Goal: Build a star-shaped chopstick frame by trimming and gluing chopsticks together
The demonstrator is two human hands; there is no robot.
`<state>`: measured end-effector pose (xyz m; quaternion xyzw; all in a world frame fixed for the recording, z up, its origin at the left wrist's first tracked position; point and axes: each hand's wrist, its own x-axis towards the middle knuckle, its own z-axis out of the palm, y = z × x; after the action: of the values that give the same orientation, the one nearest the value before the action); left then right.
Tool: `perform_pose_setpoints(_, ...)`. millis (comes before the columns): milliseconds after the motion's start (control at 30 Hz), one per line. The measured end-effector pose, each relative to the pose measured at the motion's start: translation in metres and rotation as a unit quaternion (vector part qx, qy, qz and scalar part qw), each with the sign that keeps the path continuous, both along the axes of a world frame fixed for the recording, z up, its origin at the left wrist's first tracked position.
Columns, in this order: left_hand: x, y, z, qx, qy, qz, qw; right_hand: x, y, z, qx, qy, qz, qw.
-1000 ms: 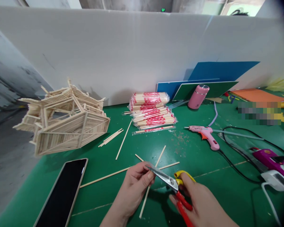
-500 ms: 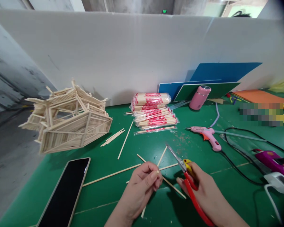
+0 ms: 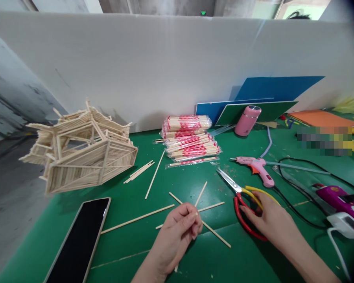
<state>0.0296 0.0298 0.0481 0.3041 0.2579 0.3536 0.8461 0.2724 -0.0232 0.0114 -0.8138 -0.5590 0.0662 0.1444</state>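
Observation:
My left hand (image 3: 177, 232) is closed in a pinch on a thin wooden stick (image 3: 176, 268); the stick's tip shows at my fingertips and its other end pokes out below the palm. My right hand (image 3: 271, 216) lies to the right with its fingers curled on the red and yellow handles of the scissors (image 3: 233, 184). The scissors lie on the green table (image 3: 194, 259) with their blades pointing up and left. Several loose sticks (image 3: 215, 234) are scattered between and ahead of my hands.
A house model made of sticks (image 3: 85, 153) stands at the left. A phone (image 3: 76, 239) lies face up at the near left. Wrapped chopstick packs (image 3: 191, 141), a pink glue gun (image 3: 256, 167), a pink bottle (image 3: 247, 120) and a purple device (image 3: 339, 206) with cables fill the back and right.
My right hand has carried the scissors away from the stick, to the right, and lowered them onto the table. The left hand keeps its pinch on the stick.

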Motion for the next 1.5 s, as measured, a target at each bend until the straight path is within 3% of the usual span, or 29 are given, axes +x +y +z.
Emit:
perform_pose_setpoints(100, 0.001, 0.000, -0.001, -0.009, -0.006, -0.003, 1.000, -0.003, -0.004, 0.001, 0.027, 0.045, -0.007, 0.999)
perform_pose_setpoints(200, 0.002, 0.001, -0.001, -0.018, -0.027, -0.004, 0.999, -0.024, -0.010, 0.012, 0.031, 0.145, -0.016, 0.989)
perform_pose_setpoints(300, 0.002, 0.001, -0.001, -0.044, -0.058, -0.005, 0.997, -0.050, -0.015, 0.029, 0.015, 0.219, 0.080, 0.972)
perform_pose_setpoints(400, 0.002, 0.001, -0.001, -0.085, -0.080, 0.019, 0.993, -0.068, -0.018, 0.039, -0.012, 0.198, 0.170, 0.965)
perform_pose_setpoints(500, 0.001, 0.000, 0.000, -0.108, -0.073, 0.042, 0.990, -0.072, -0.018, 0.037, -0.024, 0.167, 0.206, 0.964)
perform_pose_setpoints(767, 0.001, -0.002, 0.001, -0.133, -0.073, 0.045, 0.987, -0.071, -0.019, 0.035, -0.032, 0.179, 0.203, 0.962)
perform_pose_setpoints(1267, 0.000, -0.003, 0.001, -0.080, -0.023, 0.052, 0.995, -0.068, -0.021, 0.035, -0.029, 0.173, 0.221, 0.959)
perform_pose_setpoints(1367, 0.000, -0.003, 0.000, -0.065, -0.038, 0.051, 0.996, -0.071, -0.021, 0.031, -0.026, 0.197, 0.198, 0.960)
perform_pose_setpoints(1500, 0.001, -0.002, 0.000, -0.017, -0.041, 0.016, 0.999, -0.080, -0.017, 0.022, 0.004, 0.324, 0.112, 0.939)
